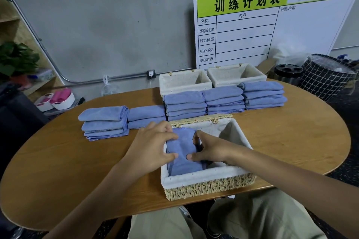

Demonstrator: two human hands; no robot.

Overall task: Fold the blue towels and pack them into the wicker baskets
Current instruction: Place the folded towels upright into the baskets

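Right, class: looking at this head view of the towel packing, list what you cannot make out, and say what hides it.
- Towel in the near basket: how many lie under the top blue towel; left hand and right hand cover it.
- Two far baskets: their floors, hidden by their own front walls.
- Lowest row of the white board: hidden behind those baskets.

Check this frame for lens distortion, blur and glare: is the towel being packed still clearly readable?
Head view: wide-angle bowing curves the table edge and tilts the whiteboard; even, soft light, with no glare on the blue towel in the near basket; left hand and right hand are sharp; the far-left plant looks soft.
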